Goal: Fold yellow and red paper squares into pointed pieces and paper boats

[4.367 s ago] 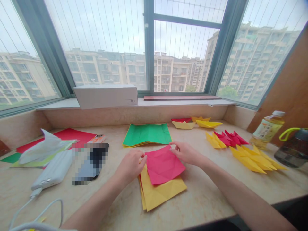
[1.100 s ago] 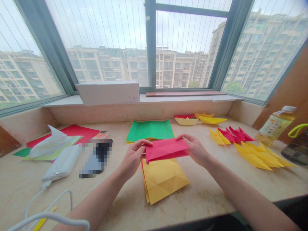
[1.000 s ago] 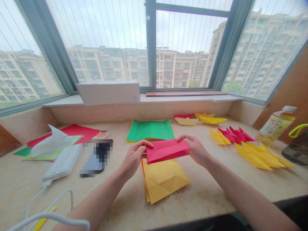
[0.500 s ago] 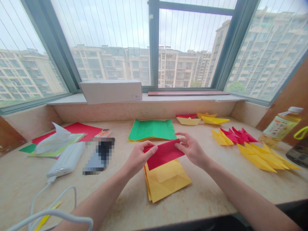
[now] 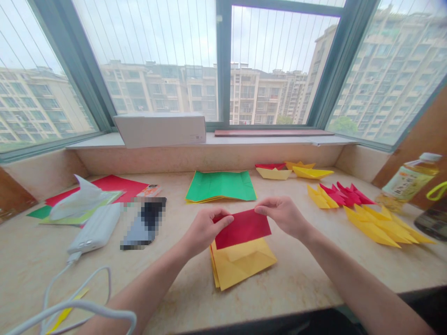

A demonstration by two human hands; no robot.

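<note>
A red sheet of paper point(image 5: 244, 229), folded into a rectangle, is held just above the counter between both hands. My left hand point(image 5: 202, 230) pinches its upper left corner, thumb on top. My right hand point(image 5: 284, 215) pinches its upper right corner with curled fingers. Under the red paper lies a stack of creased yellow sheets point(image 5: 240, 263) on the marble counter point(image 5: 296, 284).
A green sheet pile point(image 5: 220, 186) lies behind the hands. Folded paper boats point(image 5: 291, 172) and red and yellow folded pieces point(image 5: 363, 214) sit to the right, near an oil bottle point(image 5: 405, 181). Left are a power bank point(image 5: 96, 228) with cable, tissue and red sheets point(image 5: 115, 186). A white box point(image 5: 160, 129) stands on the sill.
The red sheet, flat and square on the yellow stack 4.4 s ago, has been folded in half and lifted; both hands have shifted their pinches to its top corners.
</note>
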